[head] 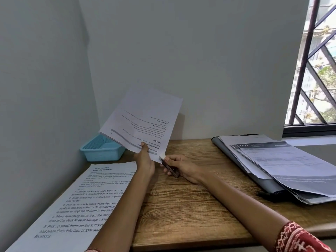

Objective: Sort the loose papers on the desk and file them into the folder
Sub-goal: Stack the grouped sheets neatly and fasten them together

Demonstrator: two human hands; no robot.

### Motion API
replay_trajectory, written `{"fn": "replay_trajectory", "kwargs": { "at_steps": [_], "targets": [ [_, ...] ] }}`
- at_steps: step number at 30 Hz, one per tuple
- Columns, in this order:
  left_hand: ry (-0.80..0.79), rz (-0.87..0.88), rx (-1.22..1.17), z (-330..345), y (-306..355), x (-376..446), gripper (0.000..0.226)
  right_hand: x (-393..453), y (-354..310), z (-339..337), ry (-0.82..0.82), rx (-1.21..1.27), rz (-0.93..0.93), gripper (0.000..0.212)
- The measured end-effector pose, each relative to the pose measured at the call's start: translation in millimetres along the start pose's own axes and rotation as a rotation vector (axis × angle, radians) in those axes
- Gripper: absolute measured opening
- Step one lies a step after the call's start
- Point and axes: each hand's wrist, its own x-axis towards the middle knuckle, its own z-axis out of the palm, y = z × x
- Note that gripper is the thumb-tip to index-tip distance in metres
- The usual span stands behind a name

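Item: printed sheets (143, 115), left hand (144, 157) pinching their lower edge and tilting them toward 11 o'clock over the tabletop (181, 197), right hand (179, 167) gripping a dark stapler (170, 167) at their near corner, folder (254, 170) lying at 3 o'clock, nearer the right hand.

Soft daylight enters from the window (314, 70) at two o'clock, overexposed there, with wide-angle bending at the edges.
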Motion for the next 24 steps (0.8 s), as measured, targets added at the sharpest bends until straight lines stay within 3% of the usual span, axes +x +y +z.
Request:
{"fn": "replay_trajectory", "kwargs": {
  "at_steps": [14, 20, 24],
  "targets": [
    [-0.04, -0.008, -0.017, -3.5, -1.5, 4.5, 0.03, -0.9, -0.1, 4.9, 0.039, 0.042, -0.007, 0.012],
    [-0.265, -0.121, 0.022, -6.2, -0.1, 8.4, 0.033, -1.6, -3.8, 1.0, 0.094, 0.082, -0.013, 0.012],
    [-0.444, -0.246, 0.311, -8.3, -3.6, 0.4, 0.034, -2.3, -8.0, -2.0, 0.115, 0.145, -0.017, 0.014]
  ]
}}
